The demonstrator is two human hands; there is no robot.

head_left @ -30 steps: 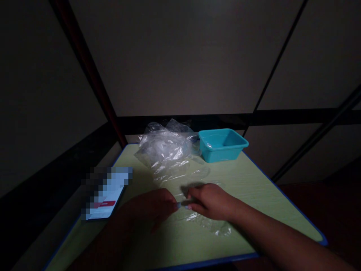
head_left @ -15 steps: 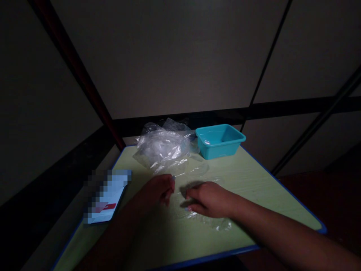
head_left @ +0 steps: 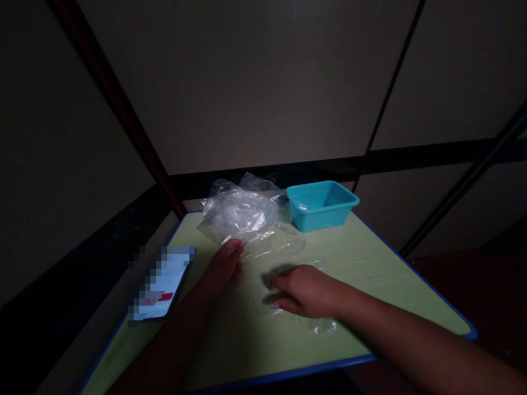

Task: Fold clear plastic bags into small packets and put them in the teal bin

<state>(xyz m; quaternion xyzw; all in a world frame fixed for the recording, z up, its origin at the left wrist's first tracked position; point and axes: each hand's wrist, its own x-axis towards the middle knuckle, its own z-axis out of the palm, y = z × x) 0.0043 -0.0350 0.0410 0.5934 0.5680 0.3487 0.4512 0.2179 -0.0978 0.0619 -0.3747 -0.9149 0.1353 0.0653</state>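
My left hand (head_left: 228, 259) is at the middle of the table, its thumb and forefinger together at the near end of a thin strip of clear plastic film (head_left: 288, 248). Its other fingers curl underneath, partly in shadow. To the right, my right hand (head_left: 302, 291) rests palm down with thumb and forefinger apart. Beneath and around it lies a flat clear plastic sheet (head_left: 325, 326), which looks crinkled along its near edge. Just beyond my left hand sits a crumpled heap of clear plastic bags (head_left: 242, 211).
A turquoise plastic basket (head_left: 321, 218) stands at the back right, beside the bags. At the left edge lies a phone or tablet (head_left: 167, 285) with a lit, blurred screen. The pale green table (head_left: 247, 351) has a blue rim, and a panelled wall (head_left: 263, 88) rises behind it.
My left hand has moved away from me and slightly left, toward the crumpled bags. My right hand has stayed in place on the plastic sheet.
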